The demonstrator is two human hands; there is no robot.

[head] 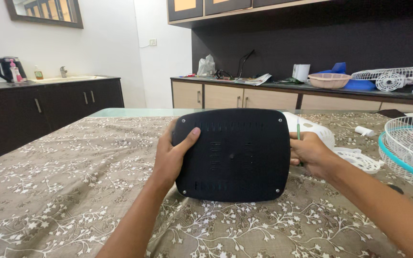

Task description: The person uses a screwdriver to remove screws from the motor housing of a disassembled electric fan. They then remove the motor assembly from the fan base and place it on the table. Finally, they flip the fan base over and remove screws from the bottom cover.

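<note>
Both hands grasp the black base [233, 155], tipped on edge on the table [72, 177] with its underside facing the camera: left hand [170, 157] thumb on the plate, right hand [309, 153] also pinching a thin tool [298, 130]; visible corner screws look still in, fan parts loose nearby

I am in a home kitchen-dining room: a dark counter with a steel sink tap [63, 71] and black electric kettle [5, 67], beige wooden cabinets [235, 97], and my table's brown floral cloth [72, 177].
</note>
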